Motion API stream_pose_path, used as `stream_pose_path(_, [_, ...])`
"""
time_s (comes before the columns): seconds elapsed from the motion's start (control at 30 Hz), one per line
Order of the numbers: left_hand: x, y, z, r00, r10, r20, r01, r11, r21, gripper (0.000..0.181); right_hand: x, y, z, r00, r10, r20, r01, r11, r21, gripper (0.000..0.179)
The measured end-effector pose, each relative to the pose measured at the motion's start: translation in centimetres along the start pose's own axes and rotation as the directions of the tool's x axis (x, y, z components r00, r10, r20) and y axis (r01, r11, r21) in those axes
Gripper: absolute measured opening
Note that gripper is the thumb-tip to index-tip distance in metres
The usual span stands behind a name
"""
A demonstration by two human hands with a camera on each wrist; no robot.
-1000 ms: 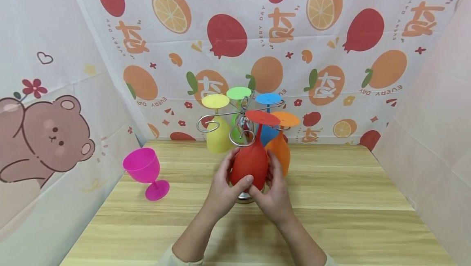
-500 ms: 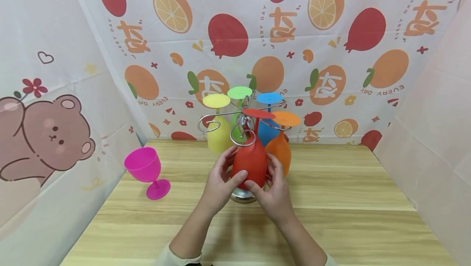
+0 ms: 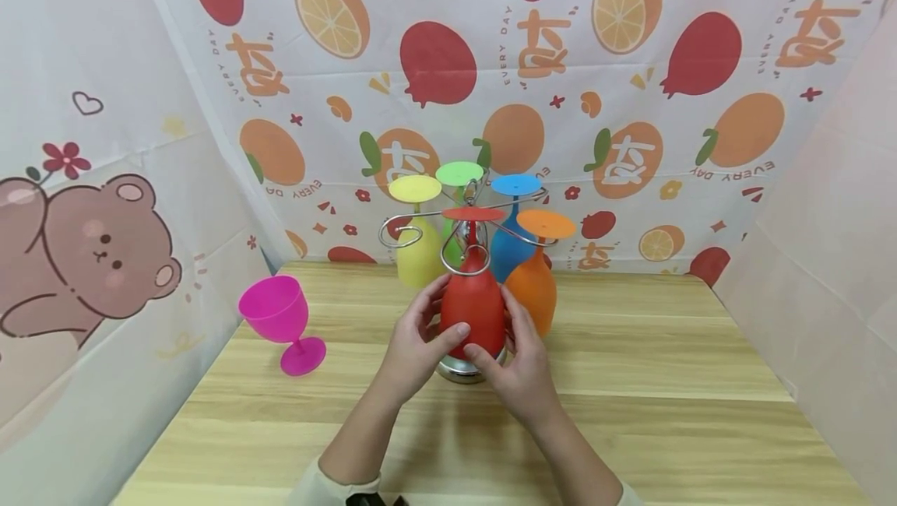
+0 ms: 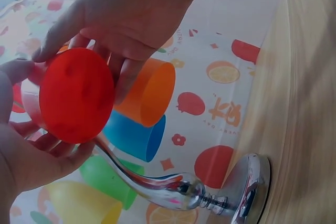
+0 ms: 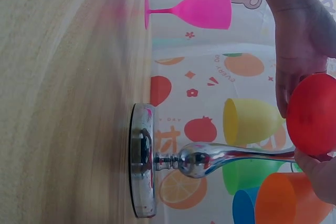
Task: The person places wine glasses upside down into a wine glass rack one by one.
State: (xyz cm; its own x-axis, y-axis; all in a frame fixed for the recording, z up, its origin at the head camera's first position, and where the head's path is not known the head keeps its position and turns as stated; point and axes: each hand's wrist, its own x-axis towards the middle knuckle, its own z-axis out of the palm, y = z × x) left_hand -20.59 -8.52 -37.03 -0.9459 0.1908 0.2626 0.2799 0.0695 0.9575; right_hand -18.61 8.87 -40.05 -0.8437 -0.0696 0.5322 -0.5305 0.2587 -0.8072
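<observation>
A red plastic goblet hangs upside down, its stem at the front loop of the chrome stemware rack and its foot above the loop. My left hand holds the bowl from the left, thumb across the front. From the right, my right hand holds the same bowl, thumb near its lower rim. In the left wrist view the red bowl shows mouth-first between both hands. The right wrist view shows the rack's chrome post and round base standing on the table.
Yellow, green, blue and orange goblets hang upside down on the rack's other loops. A magenta goblet stands upright on the wooden table at left. Printed cloth walls enclose the back and sides.
The red goblet's foot has shifted left and its tilt has straightened, bringing the stem into line with the front loop. Both hands keep hold of the bowl.
</observation>
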Motion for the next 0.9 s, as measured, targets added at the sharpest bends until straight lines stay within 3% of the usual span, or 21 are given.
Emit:
stream_pose_path(0.27, [-0.03, 0.08, -0.45, 0.999, -0.012, 0.034, 0.013, 1.000, -0.012, 0.074, -0.02, -0.23, -0.04, 1.000, 0.002, 0.024, -0.002, 1.000, 0.011, 0.086])
stream_pose_path(0.9, [-0.27, 0.56, -0.48, 0.998, -0.040, 0.046, 0.041, 0.999, -0.023, 0.080, -0.27, -0.29, 0.06, 1.000, -0.024, 0.012, 0.025, 0.999, -0.030, 0.084])
